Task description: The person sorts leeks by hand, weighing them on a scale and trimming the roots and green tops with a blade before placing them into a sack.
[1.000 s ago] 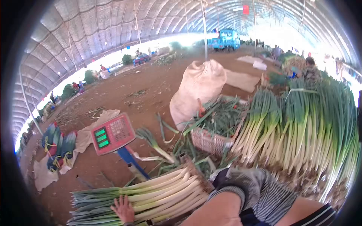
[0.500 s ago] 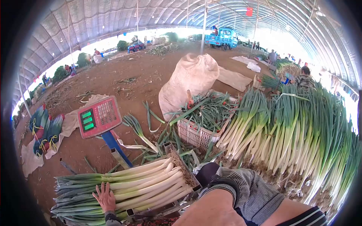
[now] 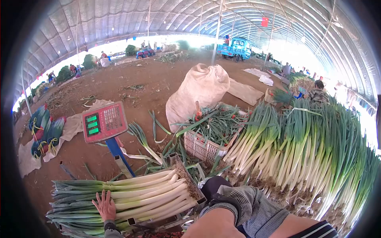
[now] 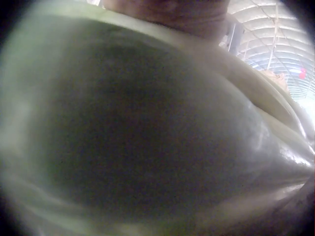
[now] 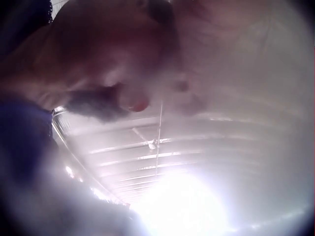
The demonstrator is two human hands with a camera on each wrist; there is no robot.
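Spread flat, my left hand (image 3: 105,206) rests on top of a thick bundle of leeks (image 3: 154,190), near where green leaves turn to white stems. The bundle lies across a metal frame (image 3: 131,221), its roots to the right. In the left wrist view, a blurred leek (image 4: 138,113) fills most of the picture, with skin along the top. Outside the head view is my right hand; blurred skin (image 5: 108,64) close to the lens in the right wrist view leaves me unable to tell its pose. Striped grey cloth (image 3: 254,202) and bare skin cover the bottom centre.
A red-framed scale display (image 3: 105,121) with lit green digits stands on a blue post (image 3: 116,148). Behind are a pink crate (image 3: 202,147) of leaves and a big pale sack (image 3: 196,93). Upright leeks (image 3: 293,146) line the right; tied bundles (image 3: 47,131) lie at left.
The head view has swung slightly right, so the scene sits further left and sharper. My left hand stays on the leeks at about the same place.
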